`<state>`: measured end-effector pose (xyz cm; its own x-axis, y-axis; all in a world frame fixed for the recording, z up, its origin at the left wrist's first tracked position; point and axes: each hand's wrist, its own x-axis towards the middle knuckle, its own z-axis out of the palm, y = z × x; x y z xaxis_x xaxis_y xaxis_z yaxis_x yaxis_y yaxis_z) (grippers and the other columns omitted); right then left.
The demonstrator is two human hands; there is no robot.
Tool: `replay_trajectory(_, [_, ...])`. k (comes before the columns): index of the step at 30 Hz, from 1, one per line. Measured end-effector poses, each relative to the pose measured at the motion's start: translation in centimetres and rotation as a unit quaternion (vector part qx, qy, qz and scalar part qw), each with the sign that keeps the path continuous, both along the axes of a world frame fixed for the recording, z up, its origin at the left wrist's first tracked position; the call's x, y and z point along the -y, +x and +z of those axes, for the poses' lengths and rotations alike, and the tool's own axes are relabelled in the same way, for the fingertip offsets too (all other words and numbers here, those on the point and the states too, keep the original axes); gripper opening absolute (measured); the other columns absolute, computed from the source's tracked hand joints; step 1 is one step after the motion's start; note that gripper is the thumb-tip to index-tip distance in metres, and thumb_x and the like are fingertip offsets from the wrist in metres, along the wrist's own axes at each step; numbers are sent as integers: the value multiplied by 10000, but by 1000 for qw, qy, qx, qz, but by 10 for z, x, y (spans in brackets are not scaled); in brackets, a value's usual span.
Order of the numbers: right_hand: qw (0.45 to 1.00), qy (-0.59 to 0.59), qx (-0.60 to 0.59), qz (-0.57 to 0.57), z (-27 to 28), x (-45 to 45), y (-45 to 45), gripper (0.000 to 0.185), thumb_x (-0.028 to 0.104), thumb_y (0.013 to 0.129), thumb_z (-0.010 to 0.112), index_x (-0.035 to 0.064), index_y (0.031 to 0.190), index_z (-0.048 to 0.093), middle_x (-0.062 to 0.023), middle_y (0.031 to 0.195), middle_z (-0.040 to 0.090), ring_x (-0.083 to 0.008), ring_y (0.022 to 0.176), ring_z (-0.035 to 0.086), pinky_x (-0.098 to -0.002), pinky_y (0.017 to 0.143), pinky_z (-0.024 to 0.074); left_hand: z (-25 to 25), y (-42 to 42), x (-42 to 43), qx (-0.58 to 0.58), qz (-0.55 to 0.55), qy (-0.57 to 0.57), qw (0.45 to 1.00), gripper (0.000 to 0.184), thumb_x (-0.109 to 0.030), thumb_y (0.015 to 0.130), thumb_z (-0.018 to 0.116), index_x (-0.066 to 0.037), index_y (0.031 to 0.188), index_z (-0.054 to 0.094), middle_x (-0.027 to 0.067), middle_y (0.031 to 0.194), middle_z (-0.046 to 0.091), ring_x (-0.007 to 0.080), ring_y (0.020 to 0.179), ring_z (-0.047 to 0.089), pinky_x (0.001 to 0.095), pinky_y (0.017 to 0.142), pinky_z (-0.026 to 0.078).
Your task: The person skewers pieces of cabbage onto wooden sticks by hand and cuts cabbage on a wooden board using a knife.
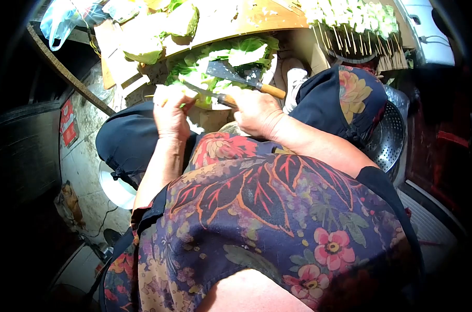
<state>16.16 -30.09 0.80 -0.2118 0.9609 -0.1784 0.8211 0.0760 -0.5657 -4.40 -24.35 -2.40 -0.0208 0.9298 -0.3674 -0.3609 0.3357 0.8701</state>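
My right hand (255, 110) is closed round the handle of a small knife (198, 89), whose blade points left toward my other hand. My left hand (171, 110) is closed by the blade tip on a pale piece of cabbage, largely lost in glare. Beneath both hands lies a heap of green cabbage leaves (249, 51) between my knees; its container is mostly hidden. A cleaver (228, 73) with a wooden handle rests on the leaves, just beyond my right hand, untouched.
A wooden board (257, 18) spans the far side, with cabbage heads (183, 20) at its left. Several skewers of cut cabbage (355, 21) stand at the far right. A metal strainer (387, 138) is beside my right knee, a white basin (111, 182) by my left.
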Motion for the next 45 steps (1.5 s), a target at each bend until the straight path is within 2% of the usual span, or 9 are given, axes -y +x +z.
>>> replay_trajectory(3, [999, 20, -18, -39, -9, 10, 16, 337, 165, 777, 562, 63, 1091, 488, -197, 896, 624, -375, 848, 617, -446, 740, 507, 8, -16, -12, -17, 17, 49, 998, 182, 67, 759, 558, -38, 907, 548, 77, 825, 615, 215, 743, 647, 373, 747, 572])
replay_trajectory(7, [995, 51, -40, -77, -15, 6, 19, 258, 123, 764, 499, 37, 1007, 488, -214, 877, 639, -394, 826, 627, -469, 753, 503, -5, -25, -12, 6, 4, 86, 996, 210, 78, 746, 539, -38, 920, 545, 79, 871, 617, 214, 796, 646, 369, 727, 569])
replay_trajectory(12, [994, 72, -78, -35, -8, 12, 6, 442, 140, 756, 509, 27, 1183, 472, -205, 897, 642, -386, 826, 626, -460, 769, 505, 15, -9, 2, 56, -19, 20, 998, 342, 72, 745, 517, -86, 1048, 507, 64, 968, 597, 228, 884, 634, 407, 754, 562])
replay_trajectory(17, [994, 65, -77, -30, -9, 9, 3, 429, 147, 751, 521, 42, 1164, 479, -196, 921, 642, -374, 841, 626, -453, 771, 508, 18, -3, 5, 67, -36, 37, 996, 371, 84, 734, 513, -73, 1070, 506, 68, 983, 586, 231, 926, 621, 417, 784, 555])
replay_trajectory(26, [996, 52, -71, -24, -7, 8, 6, 426, 147, 745, 531, 44, 1156, 486, -199, 948, 642, -367, 868, 630, -444, 783, 511, 10, -10, -2, 80, -75, 98, 989, 420, 131, 697, 492, -50, 1076, 513, 78, 995, 577, 217, 919, 606, 368, 810, 531])
replay_trajectory(31, [997, 42, -63, -29, 0, 9, 11, 418, 140, 744, 527, 45, 1150, 499, -211, 943, 645, -372, 880, 628, -442, 795, 508, 24, -5, -3, -14, -26, 151, 988, 434, 152, 647, 502, -23, 1043, 520, 64, 981, 562, 173, 899, 589, 290, 837, 478])
replay_trajectory(37, [994, -81, -39, -70, -5, 8, 23, 320, 187, 781, 597, 50, 1062, 524, -217, 873, 626, -413, 862, 606, -460, 773, 487, 23, -28, -17, 32, 16, 158, 987, 374, 110, 758, 526, -24, 1106, 540, 91, 1021, 612, 220, 915, 631, 379, 799, 546])
replay_trajectory(43, [989, 14, -129, -68, -8, 8, 18, 295, 167, 783, 600, 43, 1039, 522, -216, 847, 621, -401, 849, 611, -445, 735, 486, 19, -18, -13, 0, 45, 91, 995, 300, 57, 784, 622, -30, 1067, 574, 90, 1005, 632, 222, 894, 635, 402, 785, 549])
replay_trajectory(45, [987, 57, -143, -51, -5, 8, 15, 354, 168, 761, 550, 52, 1095, 524, -208, 942, 645, -381, 893, 625, -449, 784, 507, 13, -19, -12, 25, 41, 71, 996, 193, 32, 794, 648, -29, 974, 614, 96, 929, 649, 227, 870, 642, 415, 789, 550])
